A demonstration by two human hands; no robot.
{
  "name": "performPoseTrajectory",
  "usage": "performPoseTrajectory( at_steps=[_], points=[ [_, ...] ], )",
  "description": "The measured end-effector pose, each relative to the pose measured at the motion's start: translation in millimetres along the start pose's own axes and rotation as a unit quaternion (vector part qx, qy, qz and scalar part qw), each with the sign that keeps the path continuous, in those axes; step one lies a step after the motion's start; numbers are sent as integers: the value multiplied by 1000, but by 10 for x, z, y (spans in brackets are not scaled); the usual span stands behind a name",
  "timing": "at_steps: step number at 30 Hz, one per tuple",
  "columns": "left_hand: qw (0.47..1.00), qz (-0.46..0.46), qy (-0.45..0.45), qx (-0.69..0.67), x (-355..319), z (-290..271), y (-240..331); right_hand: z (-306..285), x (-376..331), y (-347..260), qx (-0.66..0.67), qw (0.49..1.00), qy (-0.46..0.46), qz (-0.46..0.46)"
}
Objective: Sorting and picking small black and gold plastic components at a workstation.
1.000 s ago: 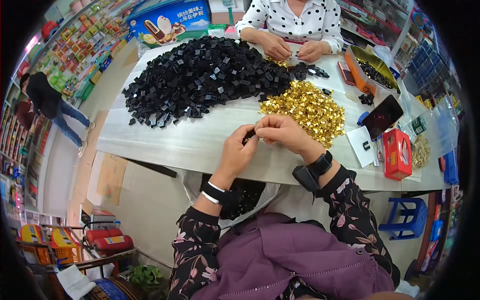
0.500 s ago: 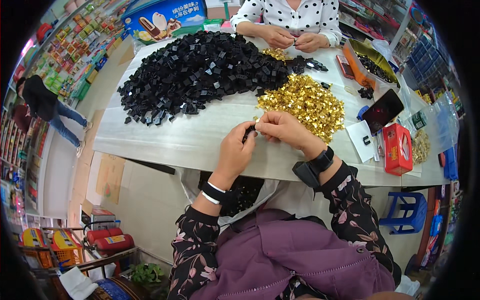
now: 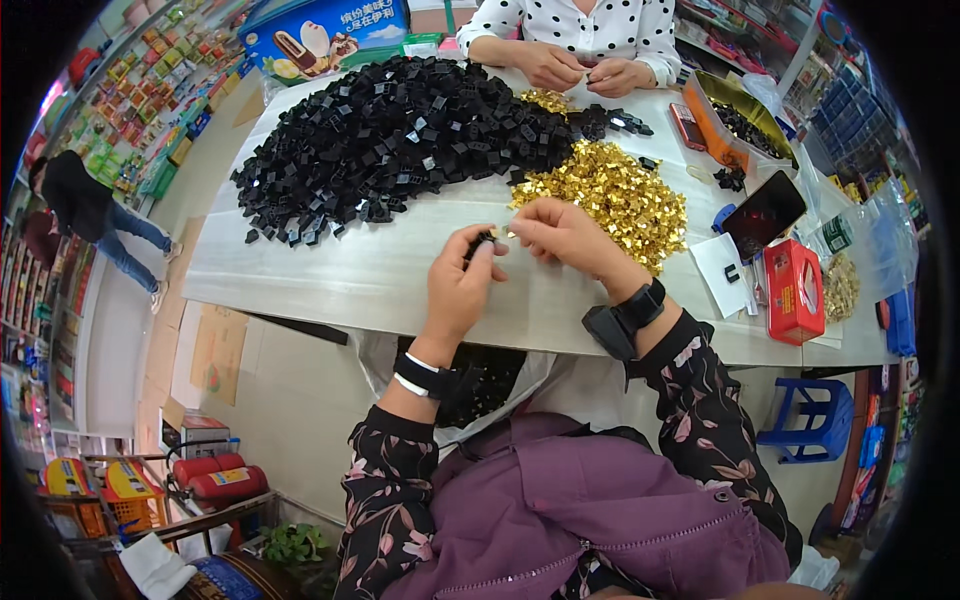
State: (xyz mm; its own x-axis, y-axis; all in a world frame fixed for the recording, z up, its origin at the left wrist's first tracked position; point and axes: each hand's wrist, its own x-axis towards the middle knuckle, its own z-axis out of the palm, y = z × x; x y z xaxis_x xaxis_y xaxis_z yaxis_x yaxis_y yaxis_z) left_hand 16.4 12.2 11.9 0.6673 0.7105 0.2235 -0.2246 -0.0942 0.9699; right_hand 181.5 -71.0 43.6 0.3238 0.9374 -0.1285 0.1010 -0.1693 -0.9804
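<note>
My left hand [image 3: 458,287] is closed around a small black plastic piece [image 3: 479,246], held just above the table, with a gold glint at its upper end. To its right, my right hand [image 3: 567,238] pinches what looks like a small gold metal piece, mostly hidden by thumb and forefinger. The two hands' fingertips are slightly apart. Beyond them spreads a large heap of black plastic pieces [image 3: 390,140]. A smaller pile of gold metal pieces [image 3: 620,205] lies right behind my right hand.
Across the table [image 3: 290,275] a person's hands [image 3: 590,75] handle a tiny part. At the right are a tin of black pieces [image 3: 745,125], a phone [image 3: 765,215] and a red tin [image 3: 795,290]. Below the front edge hangs a bag of dark pieces [image 3: 485,385]. A blue stool [image 3: 808,420] stands at right.
My hands have drawn apart a little; the left has moved left and tipped, showing more of the black piece. The view has shifted slightly.
</note>
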Motion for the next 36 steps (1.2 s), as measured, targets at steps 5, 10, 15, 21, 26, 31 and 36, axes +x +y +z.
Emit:
performPoseTrajectory(
  at_steps=[5,10,15,21,26,31,36],
  points=[
    [999,-38,30,13,17,-24,-20,-39,60,165,-320,930,140,-117],
    [998,-4,21,63,-4,-7,8,44,43,129,-404,888,139,-173],
    [997,31,76,5,-37,99,90,-83,44,148,-209,970,95,-86],
    [996,8,-15,88,-40,72,24,3,0,122,56,993,16,-107],
    [993,3,-33,112,-52,55,1,53,-48,129,23,989,-13,-147],
    [993,7,-19,119,-43,46,-43,65,-80,58,13,987,-20,-159],
    [994,19,-32,103,-60,25,-32,41,-90,71,-77,979,-46,-183]
  ],
)
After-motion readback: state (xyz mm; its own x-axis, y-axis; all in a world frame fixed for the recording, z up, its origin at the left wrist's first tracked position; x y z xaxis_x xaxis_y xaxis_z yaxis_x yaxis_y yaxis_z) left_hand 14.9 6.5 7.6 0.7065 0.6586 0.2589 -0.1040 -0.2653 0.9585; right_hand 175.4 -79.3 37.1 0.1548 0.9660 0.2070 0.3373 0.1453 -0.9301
